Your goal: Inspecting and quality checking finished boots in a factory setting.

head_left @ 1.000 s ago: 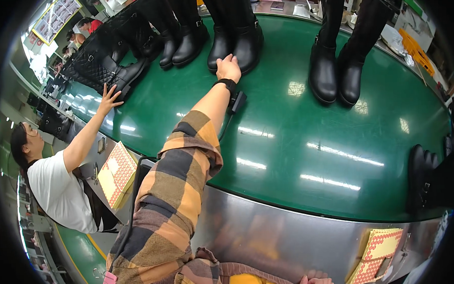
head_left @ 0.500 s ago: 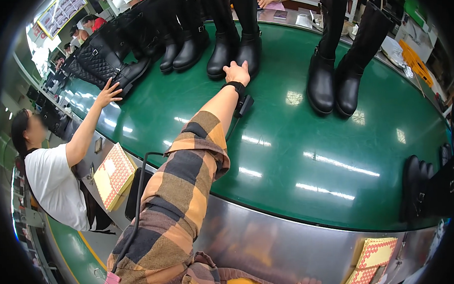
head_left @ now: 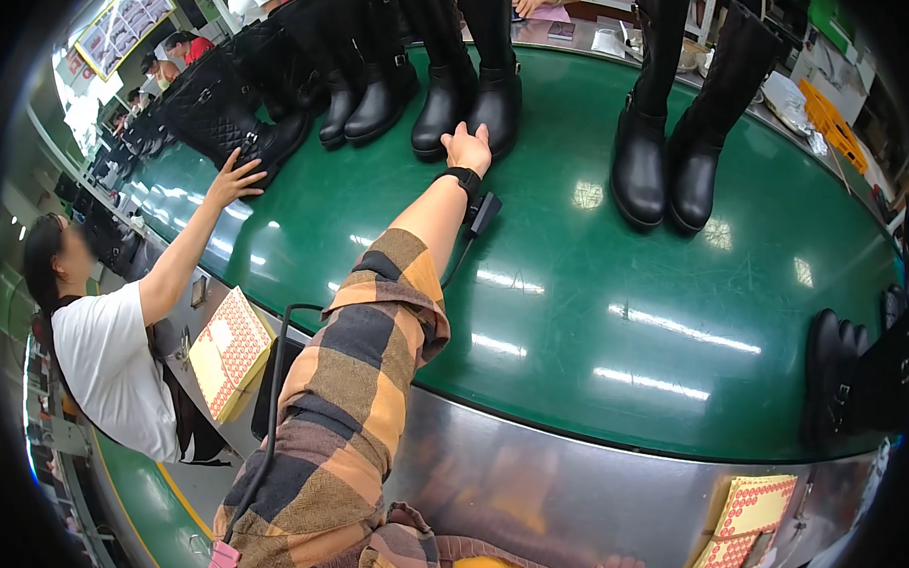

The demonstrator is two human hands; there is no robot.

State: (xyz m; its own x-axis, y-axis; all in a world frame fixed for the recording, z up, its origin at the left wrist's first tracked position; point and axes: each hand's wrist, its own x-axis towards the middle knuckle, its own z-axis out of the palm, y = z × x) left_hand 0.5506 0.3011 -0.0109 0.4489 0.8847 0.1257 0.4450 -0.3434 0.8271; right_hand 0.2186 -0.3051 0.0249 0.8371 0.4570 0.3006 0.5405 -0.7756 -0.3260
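Note:
My left hand [head_left: 468, 150], with a black band at the wrist, reaches out to a pair of tall black boots [head_left: 493, 107] at the far middle. Its fingers look apart at the toes, and I see nothing held in them. Whether they touch the leather cannot be told. My right hand [head_left: 620, 567] shows only in part at the bottom edge, its fingers mostly cut off. Another pair of tall black boots [head_left: 643, 167] stands upright to the right, beyond both hands.
A co-worker [head_left: 116, 346] on the left has a hand on quilted black boots [head_left: 208, 117]. More boots [head_left: 378, 96] line the green tabletop [head_left: 564, 270]. Bundles of red-patterned yellow cards [head_left: 235, 352] lie on the metal edge. Dark boots [head_left: 833, 381] stand at the right.
The quilted boots and the co-worker's hand have shifted right and away. My left hand has moved slightly left, still by the boot toes.

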